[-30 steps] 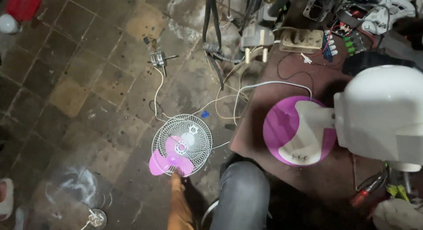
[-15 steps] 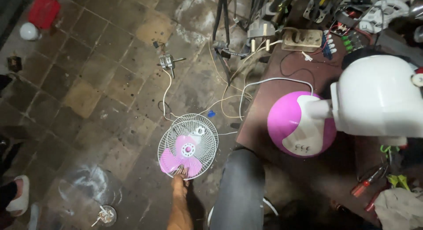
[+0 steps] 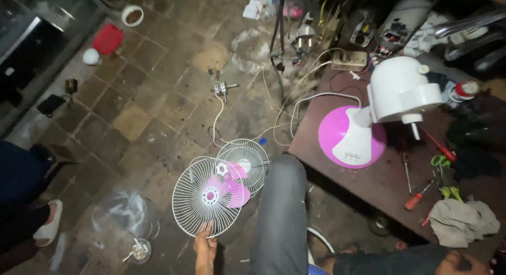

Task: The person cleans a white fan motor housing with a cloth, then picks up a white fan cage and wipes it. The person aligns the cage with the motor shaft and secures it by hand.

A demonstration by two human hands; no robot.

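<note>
**A:** So where was the fan guard in that shot?

**B:** Down on the tiled floor (image 3: 132,117), near the bottom middle. The left hand (image 3: 204,247) had its grip clenched on the near rim of the white wire guard (image 3: 203,198), holding it tilted up off the floor. A pink fan blade (image 3: 232,185) showed just behind it, and a second wire guard (image 3: 245,161) lay flat just beyond, overlapping it.

**A:** And the other hand?

**B:** The right hand (image 3: 453,262) sat way off at the bottom right corner, resting on the leg. Honestly couldn't tell if its grip was closed or loose, too dark and cut off.

**A:** What about the rest?

**B:** The fan body, white motor housing (image 3: 403,90) on a pink base (image 3: 342,135), stood on the brown bench (image 3: 379,183) to the right. Screwdrivers (image 3: 416,196) and a crumpled rag (image 3: 461,219) lay nearer on it. White cable (image 3: 295,111) trailed off the bench's left edge to the floor.
</note>
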